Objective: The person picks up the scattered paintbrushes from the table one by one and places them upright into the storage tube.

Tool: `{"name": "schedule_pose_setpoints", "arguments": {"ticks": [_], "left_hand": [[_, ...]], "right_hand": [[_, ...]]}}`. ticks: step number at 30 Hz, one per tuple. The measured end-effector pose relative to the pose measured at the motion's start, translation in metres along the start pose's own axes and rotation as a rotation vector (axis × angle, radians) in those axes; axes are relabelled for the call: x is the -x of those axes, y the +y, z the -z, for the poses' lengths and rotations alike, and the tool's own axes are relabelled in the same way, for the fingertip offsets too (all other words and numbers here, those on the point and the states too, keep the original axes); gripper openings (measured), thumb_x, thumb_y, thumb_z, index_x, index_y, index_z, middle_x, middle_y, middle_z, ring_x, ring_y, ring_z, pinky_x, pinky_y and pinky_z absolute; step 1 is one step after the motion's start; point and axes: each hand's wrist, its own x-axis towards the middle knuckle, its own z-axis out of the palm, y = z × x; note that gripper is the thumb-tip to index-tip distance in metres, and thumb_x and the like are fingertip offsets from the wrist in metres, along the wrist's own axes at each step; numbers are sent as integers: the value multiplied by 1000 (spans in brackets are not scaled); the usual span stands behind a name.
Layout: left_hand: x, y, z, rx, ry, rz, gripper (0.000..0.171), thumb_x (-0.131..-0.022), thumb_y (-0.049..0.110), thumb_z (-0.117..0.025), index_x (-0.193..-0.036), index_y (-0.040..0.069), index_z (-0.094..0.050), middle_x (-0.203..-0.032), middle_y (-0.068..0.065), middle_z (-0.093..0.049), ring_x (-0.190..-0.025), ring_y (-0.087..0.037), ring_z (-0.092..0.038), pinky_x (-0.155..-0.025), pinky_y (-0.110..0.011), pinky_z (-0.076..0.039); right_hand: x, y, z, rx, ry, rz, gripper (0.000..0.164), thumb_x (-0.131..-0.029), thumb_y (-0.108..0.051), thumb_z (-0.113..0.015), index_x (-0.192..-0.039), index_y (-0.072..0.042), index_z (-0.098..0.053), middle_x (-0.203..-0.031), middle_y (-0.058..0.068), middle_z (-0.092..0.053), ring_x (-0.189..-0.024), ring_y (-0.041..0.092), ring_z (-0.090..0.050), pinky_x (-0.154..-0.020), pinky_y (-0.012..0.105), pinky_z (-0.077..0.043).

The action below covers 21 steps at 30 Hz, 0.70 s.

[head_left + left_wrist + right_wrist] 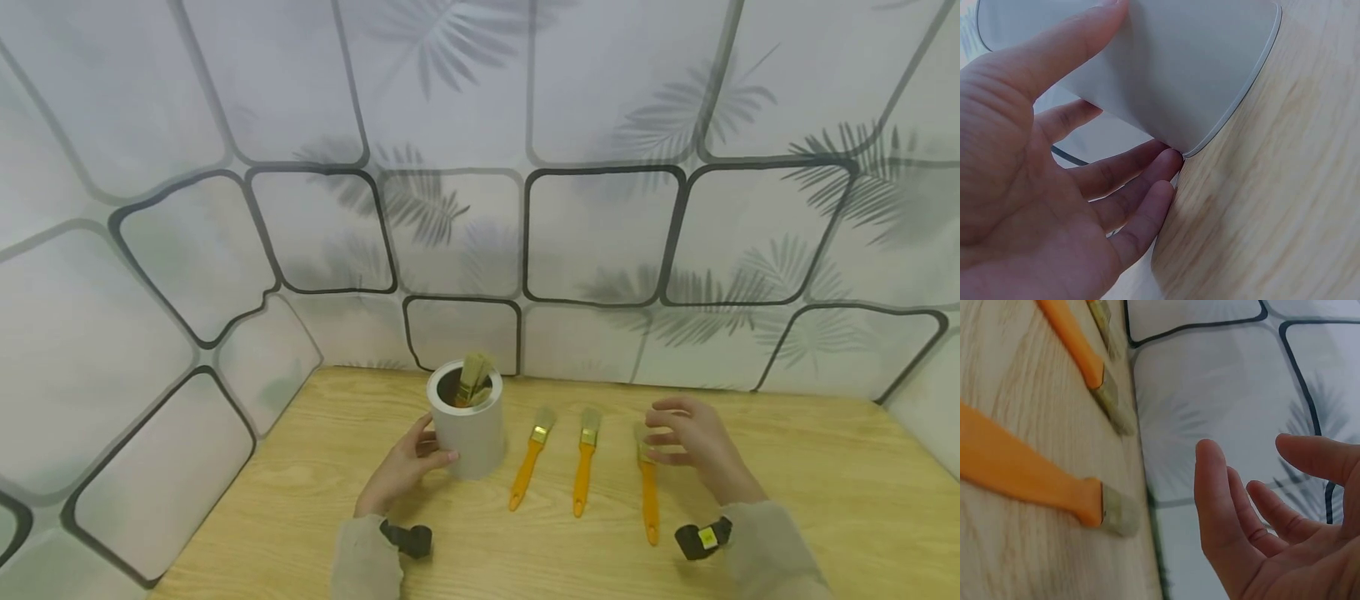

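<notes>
A white cylindrical can (471, 446) stands upright on the table, with paintbrushes (469, 380) in it, bristles up. My left hand (403, 468) holds the can from its left side. In the left wrist view its thumb lies along the wall and its fingertips (1172, 161) touch near the base. Three paintbrushes with orange handles lie in a row right of the can: a left brush (527, 467), a middle brush (582, 471) and a right brush (649, 504). My right hand (703, 446) hovers above the right brush's bristle end, fingers loosely bent and holding nothing.
The wooden table (300, 450) meets a pale patterned wall (465, 233) just behind the can and brushes. Another wall (165, 467) bounds the table's left side. A dark wrist camera (408, 540) is strapped at the left sleeve, another camera (701, 538) at the right.
</notes>
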Motion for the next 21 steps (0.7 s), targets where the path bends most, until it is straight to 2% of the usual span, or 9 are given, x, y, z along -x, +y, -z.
{"name": "schedule_pose_setpoints", "arguments": {"ticks": [11,15,21], "left_hand": [[-3,-5,1,1,-18,6,84,-91,18,-78,-158,2,-29,-138,-25,-55,-127,-45,-53,-103,-63,-42],[-3,-6,1,9,-21,10,85,-91,19,-78,-159,3,-29,-139,-26,-54,-128,-45,-52,-104,-63,-41],[-2,-5,1,18,-16,18,85,-91,18,-78,-159,3,-28,-140,-26,-53,-128,-45,-52,-104,-63,-42]], "right_hand": [[1,14,10,44,-17,-54,54,-103,-13,-57,-141,17,-33,-125,34,-56,-88,22,-69,-74,38,-61],[-1,19,13,29,-8,-78,50,-103,-12,-57,-137,18,-36,-117,30,-61,-85,22,-70,-71,37,-61],[-3,30,15,25,-9,-137,46,-102,-11,-58,-132,18,-39,-100,16,-67,-76,19,-68,-66,38,-62]]}}
